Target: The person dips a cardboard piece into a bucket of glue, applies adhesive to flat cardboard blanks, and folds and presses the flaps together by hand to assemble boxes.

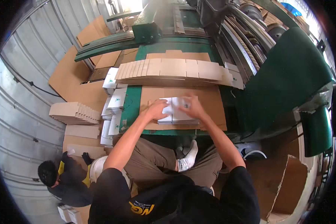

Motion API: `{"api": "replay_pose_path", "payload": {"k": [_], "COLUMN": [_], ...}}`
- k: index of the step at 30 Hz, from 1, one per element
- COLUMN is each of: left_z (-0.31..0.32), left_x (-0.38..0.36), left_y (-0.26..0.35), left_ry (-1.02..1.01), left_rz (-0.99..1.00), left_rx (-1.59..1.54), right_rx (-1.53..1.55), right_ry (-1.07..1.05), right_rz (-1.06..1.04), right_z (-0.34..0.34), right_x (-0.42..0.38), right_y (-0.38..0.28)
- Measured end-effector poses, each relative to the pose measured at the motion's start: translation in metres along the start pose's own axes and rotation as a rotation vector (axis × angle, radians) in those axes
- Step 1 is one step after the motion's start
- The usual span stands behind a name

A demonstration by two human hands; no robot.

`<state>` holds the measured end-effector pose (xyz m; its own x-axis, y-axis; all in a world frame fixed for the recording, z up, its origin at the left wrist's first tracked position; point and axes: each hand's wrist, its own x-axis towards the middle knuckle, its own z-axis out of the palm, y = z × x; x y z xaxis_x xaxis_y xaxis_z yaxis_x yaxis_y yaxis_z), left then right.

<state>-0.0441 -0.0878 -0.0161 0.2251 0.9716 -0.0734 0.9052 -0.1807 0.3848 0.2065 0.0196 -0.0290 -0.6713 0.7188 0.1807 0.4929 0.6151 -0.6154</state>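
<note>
Brown cardboard sheet [209,108] under white printed stack [179,116], both hands [155,111] [193,108] apart, fingers spread over it

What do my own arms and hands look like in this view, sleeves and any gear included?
Both your left hand and right hand are bare, with no gloves. The forearms are uncovered too. Short black sleeves end near the elbows; the matching black shirt has yellow and white lettering.

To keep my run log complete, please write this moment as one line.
left hand: on white stack | right hand: at its right side, blurred | white stack: on cardboard | cartons: beyond it | co-worker: lower left
</note>
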Motion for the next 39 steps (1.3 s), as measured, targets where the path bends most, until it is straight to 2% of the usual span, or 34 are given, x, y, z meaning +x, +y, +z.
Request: {"api": "replay_pose_path", "payload": {"k": [2,4,6,7,9,12,13,15,16,17,19,20,22,23,25,27,29,30,32,35,36,37,39], "left_z": [-0.007,0.004,-0.011,-0.014,-0.010,-0.005,-0.007,-0.009,-0.009,-0.009,-0.006,0.001,0.017,0.022,0.035,0.046,0.044,0.038,0.022,0.051,0.043,0.039,0.035], "left_x": [0.000,0.008,0.002,0.002,0.004,0.005,0.000,-0.006,-0.007,-0.011,-0.019,-0.025,-0.032,-0.033,-0.032,-0.035,-0.035,-0.037,-0.044,-0.038,-0.041,-0.042,-0.042], "left_y": [0.010,-0.005,0.009,0.012,0.011,0.011,0.015,0.020,0.021,0.022,0.024,0.022,0.013,0.009,0.003,-0.002,-0.005,0.001,0.017,-0.007,0.000,0.002,0.006], "left_ry": [-0.013,-0.034,-0.059,-0.086,-0.075,-0.064,-0.073,-0.069,-0.057,-0.056,0.030,0.025,0.238,0.231,0.235,0.247,0.078,0.081,0.056,0.177,0.156,0.158,0.172], "left_rz": [-0.033,-0.023,-0.053,-0.080,-0.067,-0.091,-0.118,-0.132,-0.136,-0.143,-0.115,-0.121,-0.039,-0.033,0.063,0.087,-0.014,-0.012,-0.057,0.036,0.024,0.026,0.055], "left_rx": [0.033,0.026,0.033,0.035,0.031,0.017,0.016,0.032,0.055,0.048,0.077,0.072,-0.061,-0.061,-0.158,-0.128,-0.286,-0.282,-0.311,-0.285,-0.300,-0.298,-0.326], "right_rx": [0.143,-0.039,-0.094,-0.094,-0.142,-0.192,-0.194,0.172,0.578,0.575,1.286,1.285,1.233,1.232,0.562,0.119,-0.036,-0.036,-0.249,-0.336,-0.355,-0.357,-0.331], "right_ry": [0.493,0.907,0.886,0.891,0.732,0.626,0.613,0.859,0.972,0.962,0.933,0.927,0.899,0.907,0.746,0.275,0.001,0.006,-0.336,-0.294,-0.224,-0.221,-0.428], "right_rz": [0.035,0.333,0.788,0.789,1.015,1.022,1.019,0.531,0.462,0.462,0.198,0.207,0.157,0.161,0.091,0.223,0.083,0.080,0.085,-0.013,-0.104,-0.105,-0.043], "right_z": [-0.035,-0.048,-0.089,-0.095,-0.106,-0.120,-0.117,-0.107,-0.119,-0.129,-0.135,-0.129,-0.117,-0.104,-0.072,-0.054,-0.033,-0.024,-0.010,-0.032,-0.012,-0.008,-0.009], "right_x": [0.021,0.051,0.056,0.058,0.059,0.059,0.060,0.063,0.049,0.032,-0.001,-0.016,-0.045,-0.053,-0.060,-0.065,-0.054,-0.047,-0.029,-0.009,-0.001,0.003,0.014], "right_y": [0.006,0.053,0.048,0.056,0.066,0.072,0.099,0.171,0.125,0.103,0.076,0.070,0.062,0.056,0.029,-0.001,-0.040,-0.045,-0.047,-0.053,-0.022,-0.018,-0.016]}}
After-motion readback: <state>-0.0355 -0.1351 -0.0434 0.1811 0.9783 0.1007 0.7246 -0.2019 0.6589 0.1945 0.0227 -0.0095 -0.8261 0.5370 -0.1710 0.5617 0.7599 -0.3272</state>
